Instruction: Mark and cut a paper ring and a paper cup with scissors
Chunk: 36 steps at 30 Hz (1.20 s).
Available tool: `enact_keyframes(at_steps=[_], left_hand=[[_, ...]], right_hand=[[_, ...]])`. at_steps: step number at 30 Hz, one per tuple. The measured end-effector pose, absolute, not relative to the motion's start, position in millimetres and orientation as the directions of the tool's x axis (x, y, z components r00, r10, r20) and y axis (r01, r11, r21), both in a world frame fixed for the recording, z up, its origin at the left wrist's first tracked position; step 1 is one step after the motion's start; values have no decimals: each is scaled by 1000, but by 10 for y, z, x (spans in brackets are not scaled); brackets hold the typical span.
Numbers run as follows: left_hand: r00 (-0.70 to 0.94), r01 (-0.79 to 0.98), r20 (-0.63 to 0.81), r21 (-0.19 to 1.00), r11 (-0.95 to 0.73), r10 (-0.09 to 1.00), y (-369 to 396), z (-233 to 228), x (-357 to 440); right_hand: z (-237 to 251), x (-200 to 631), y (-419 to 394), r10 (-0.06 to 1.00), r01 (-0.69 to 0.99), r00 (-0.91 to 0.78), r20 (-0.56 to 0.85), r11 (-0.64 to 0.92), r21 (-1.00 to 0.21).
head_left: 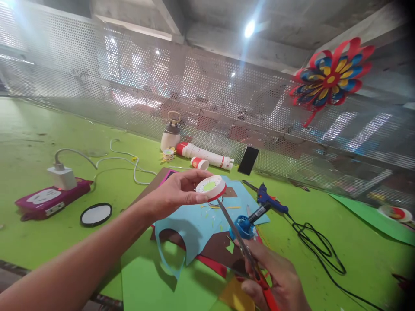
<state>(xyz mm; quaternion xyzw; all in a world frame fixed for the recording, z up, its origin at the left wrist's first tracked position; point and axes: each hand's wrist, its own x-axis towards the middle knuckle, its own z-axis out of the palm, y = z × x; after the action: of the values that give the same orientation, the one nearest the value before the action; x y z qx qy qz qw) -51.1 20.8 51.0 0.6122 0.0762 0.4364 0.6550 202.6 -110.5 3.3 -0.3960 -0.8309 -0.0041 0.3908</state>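
Observation:
My left hand (184, 190) pinches a short, cut-down paper cup base (211, 186), white inside with a red rim and a green patch. Held tilted over the table, it faces partly toward me. In my right hand (277, 276) is a pair of scissors (238, 235) with red handles. Their blades look together, and the tip is by the cup base's lower edge; whether it touches I cannot tell. Below lie light blue paper (191, 216) with a curved cut-out, brown paper (223, 250) and green paper (155, 280). A blue ring-shaped object (242, 226) bears a black marker (260, 212).
A blue glue gun (269, 198) trails a black cord (320, 246) on the right. Farther back are stacked paper cups (207, 154), a spray bottle (170, 136) and a phone (248, 160). A purple power strip (53, 198) sits left; a paper flower (332, 77) rises right.

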Motion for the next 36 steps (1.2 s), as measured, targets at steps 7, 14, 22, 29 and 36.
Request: enact_keyframes(at_steps=[7, 14, 22, 29, 36], left_hand=[[562, -523, 536, 820, -231, 630, 152, 558, -542], [548, -510, 602, 791, -339, 580, 57, 653, -553], [535, -475, 612, 788, -392, 582, 15, 694, -585], [533, -464, 614, 787, -407, 582, 19, 694, -570], [530, -483, 619, 782, -393, 580, 26, 670, -553]], right_hand=[[-31, 2134, -1101, 562, 723, -440, 700, 684, -95], [-144, 2275, -1156, 582, 795, -433, 689, 606, -12], [-156, 2228, -1206, 577, 845, -357, 735, 535, -10], [-207, 2319, -1171, 559, 826, -419, 715, 562, 44], [-191, 2239, -1179, 579, 820, -353, 735, 570, -54]])
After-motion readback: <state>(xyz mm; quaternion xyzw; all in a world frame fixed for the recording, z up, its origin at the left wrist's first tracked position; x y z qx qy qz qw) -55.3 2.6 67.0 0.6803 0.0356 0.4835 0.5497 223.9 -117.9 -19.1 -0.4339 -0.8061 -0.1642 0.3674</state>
